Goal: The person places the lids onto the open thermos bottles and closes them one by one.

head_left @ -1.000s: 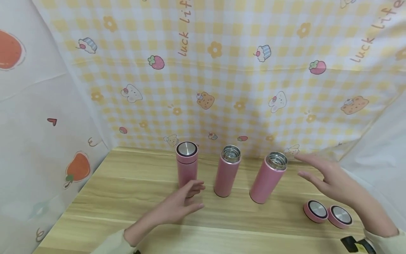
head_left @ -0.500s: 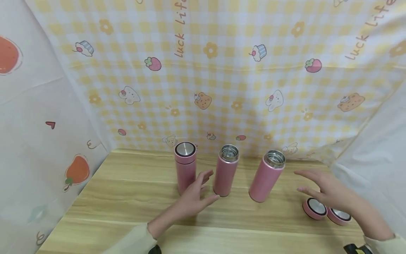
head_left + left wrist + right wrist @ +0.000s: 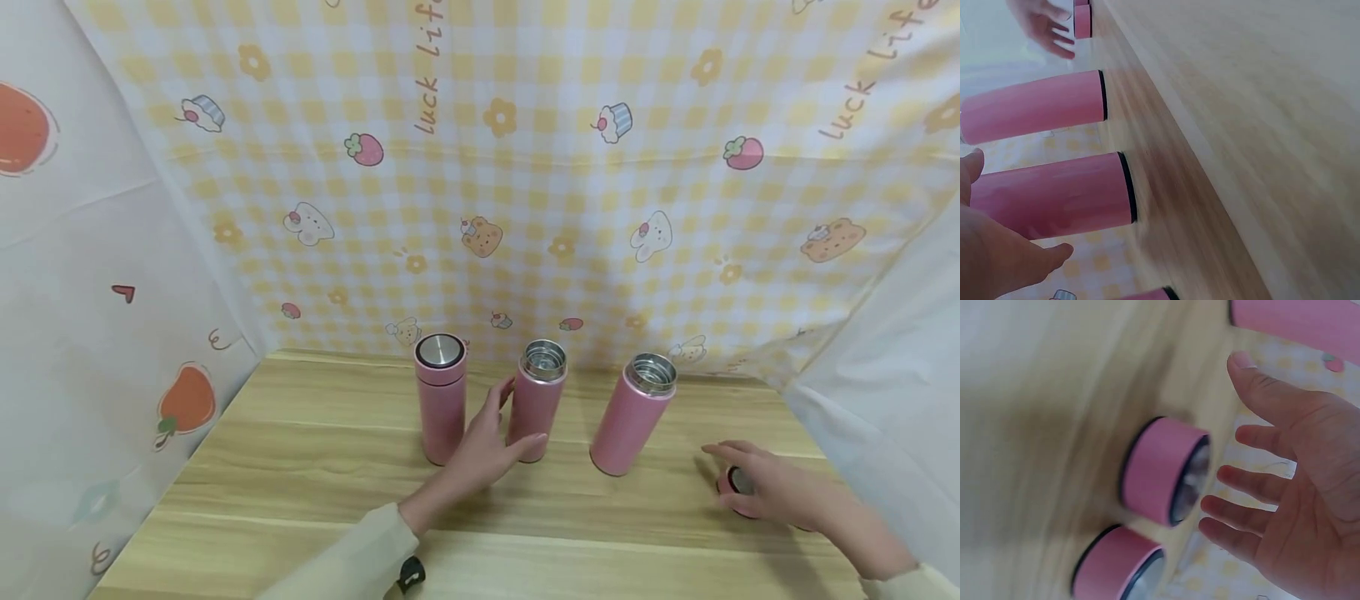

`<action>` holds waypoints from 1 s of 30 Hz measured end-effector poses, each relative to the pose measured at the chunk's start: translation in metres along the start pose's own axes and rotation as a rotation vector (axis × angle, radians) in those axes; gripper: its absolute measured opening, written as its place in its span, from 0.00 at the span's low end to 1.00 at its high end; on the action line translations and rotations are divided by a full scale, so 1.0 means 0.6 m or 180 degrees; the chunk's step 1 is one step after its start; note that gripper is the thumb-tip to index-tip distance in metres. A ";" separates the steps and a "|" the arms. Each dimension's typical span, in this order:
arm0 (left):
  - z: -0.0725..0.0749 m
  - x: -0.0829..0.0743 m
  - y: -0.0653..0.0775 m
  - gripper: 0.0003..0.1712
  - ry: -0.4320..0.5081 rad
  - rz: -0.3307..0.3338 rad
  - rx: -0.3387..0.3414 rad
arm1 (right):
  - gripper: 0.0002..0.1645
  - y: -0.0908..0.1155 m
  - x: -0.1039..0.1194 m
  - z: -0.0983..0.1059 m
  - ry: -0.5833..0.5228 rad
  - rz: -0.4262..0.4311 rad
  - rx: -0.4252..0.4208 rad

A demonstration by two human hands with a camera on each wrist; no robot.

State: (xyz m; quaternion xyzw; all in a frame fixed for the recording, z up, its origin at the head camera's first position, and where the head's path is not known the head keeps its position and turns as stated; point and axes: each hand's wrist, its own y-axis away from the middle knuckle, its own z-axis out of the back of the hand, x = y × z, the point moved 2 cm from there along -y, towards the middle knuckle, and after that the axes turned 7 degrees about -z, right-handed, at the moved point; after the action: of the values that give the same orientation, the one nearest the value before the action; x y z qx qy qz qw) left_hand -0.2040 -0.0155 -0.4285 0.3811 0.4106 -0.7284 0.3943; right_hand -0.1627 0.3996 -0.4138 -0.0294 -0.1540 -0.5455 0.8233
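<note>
While the right hand [image 3: 782,492] hovers, a lid [image 3: 1152,470] lies beneath.

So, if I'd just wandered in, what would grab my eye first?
Probably the row of pink: the capped left flask, the open middle flask and the open right flask. Behind them hangs a bright yellow-checked cloth. At the far right, the right hand is by one loose lid, with a second lid beside it.

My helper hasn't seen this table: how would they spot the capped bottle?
On the table, before the checked cloth, three pink bottles stand in a row. The capped bottle is at the left end; only it wears a lid, while the other two show bare necks.
</note>
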 end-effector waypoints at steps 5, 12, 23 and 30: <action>-0.012 0.005 -0.013 0.57 0.0075 0.0017 -0.0108 | 0.46 0.004 -0.015 -0.016 0.0342 0.0436 -0.0273; -0.025 0.006 -0.034 0.52 0.0257 -0.0060 -0.0251 | 0.47 0.011 -0.036 -0.027 0.0340 0.0569 -0.0398; -0.039 0.016 -0.046 0.46 0.0178 -0.0050 -0.0306 | 0.36 0.011 -0.053 -0.027 0.0264 0.0743 -0.0556; -0.041 0.018 -0.045 0.46 0.0128 -0.0117 -0.0254 | 0.34 0.011 -0.052 -0.027 0.0254 0.0757 -0.0549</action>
State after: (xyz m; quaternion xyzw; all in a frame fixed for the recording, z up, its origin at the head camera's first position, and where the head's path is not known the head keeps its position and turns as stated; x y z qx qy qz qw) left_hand -0.2264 0.0133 -0.4389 0.3721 0.4541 -0.7108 0.3874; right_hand -0.1645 0.4266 -0.4375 -0.0963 -0.0691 -0.4561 0.8820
